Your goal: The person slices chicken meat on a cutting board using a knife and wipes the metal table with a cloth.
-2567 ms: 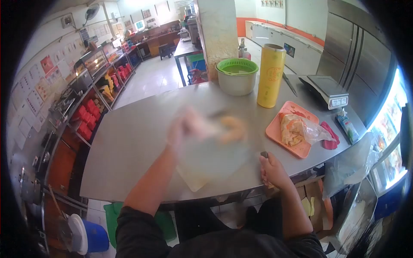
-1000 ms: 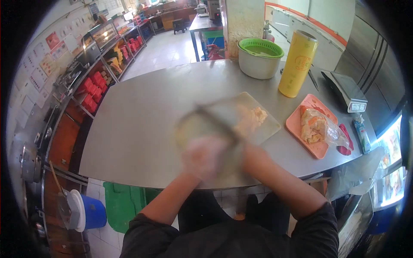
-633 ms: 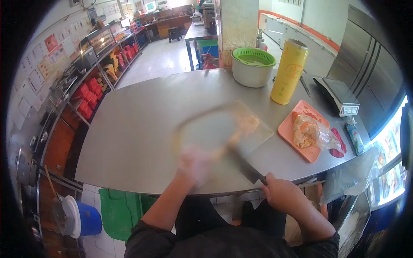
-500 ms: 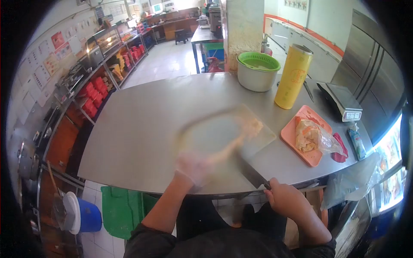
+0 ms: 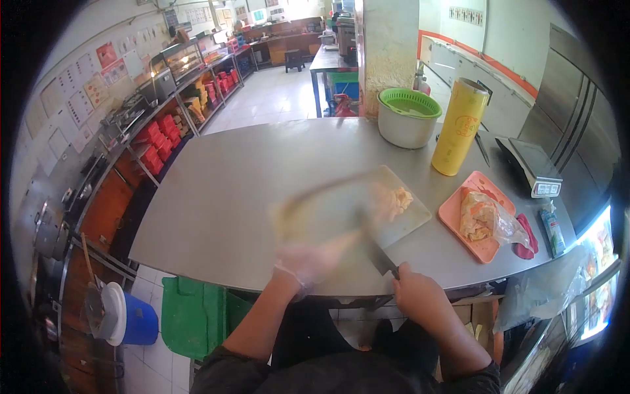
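My right hand (image 5: 420,292) is wrapped round the handle of a kitchen knife (image 5: 380,257), whose blade slants up and left over a pale cutting board (image 5: 408,226). My left hand (image 5: 305,262), in a clear plastic glove, is at the board's near left part. Its fingers are smeared, so whether it holds anything does not show. A pale streak runs from it towards the blade, too blurred to name. Cut pieces of pale, yellowish food, perhaps raw chicken (image 5: 399,202), lie in a small heap at the board's far right.
Right of the board, a pink tray (image 5: 449,209) bears a plastic bag of food pieces (image 5: 478,218). Behind stand a yellow roll of wrap (image 5: 461,128), a white tub with a green colander (image 5: 408,121) and a scale (image 5: 530,167). A green bin (image 5: 193,322) stands below the steel table (image 5: 216,190).
The whole view has shifted slightly, so the table things appear lower and further right. Against the board, the knife and right hand have moved left. The left hand stays near the board's left part.
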### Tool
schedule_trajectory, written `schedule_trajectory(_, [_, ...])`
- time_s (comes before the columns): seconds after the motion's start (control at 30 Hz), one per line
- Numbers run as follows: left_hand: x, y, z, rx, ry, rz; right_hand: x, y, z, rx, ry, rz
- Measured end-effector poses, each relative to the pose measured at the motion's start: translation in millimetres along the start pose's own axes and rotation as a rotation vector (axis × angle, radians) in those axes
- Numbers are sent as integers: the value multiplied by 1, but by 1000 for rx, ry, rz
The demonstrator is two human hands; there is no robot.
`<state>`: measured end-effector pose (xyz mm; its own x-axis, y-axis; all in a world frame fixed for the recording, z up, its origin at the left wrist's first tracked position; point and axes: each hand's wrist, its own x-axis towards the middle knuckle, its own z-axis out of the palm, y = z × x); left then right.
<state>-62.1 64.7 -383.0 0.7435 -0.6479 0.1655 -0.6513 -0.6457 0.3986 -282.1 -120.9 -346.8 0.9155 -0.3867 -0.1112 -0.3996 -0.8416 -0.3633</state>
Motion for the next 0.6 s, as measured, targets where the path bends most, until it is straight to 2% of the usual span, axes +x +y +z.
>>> schedule_trajectory(0.07, [1, 14, -10, -45, -31, 72, 3, -8, 0, -6, -31, 37])
schedule_trajectory(0.2, [6, 18, -16, -48, -177, 58, 23, -11, 8, 7, -72, 88])
schedule_trajectory(0.27, [3, 7, -1, 32, -61, 150, 41, -4, 26, -21, -38, -1])
schedule_trajectory(0.37, [7, -11, 24, 109, -75, 227, 72, -7, 32, -74, -17, -65])
schedule_trajectory(0.47, [7, -27, 39, 84, -15, 243, 80, -40, 11, 24, 1, 51])
schedule_trajectory(0.6, [4, -27, 40, 46, 100, 261, 110, -39, 44, 28, 140, -69])
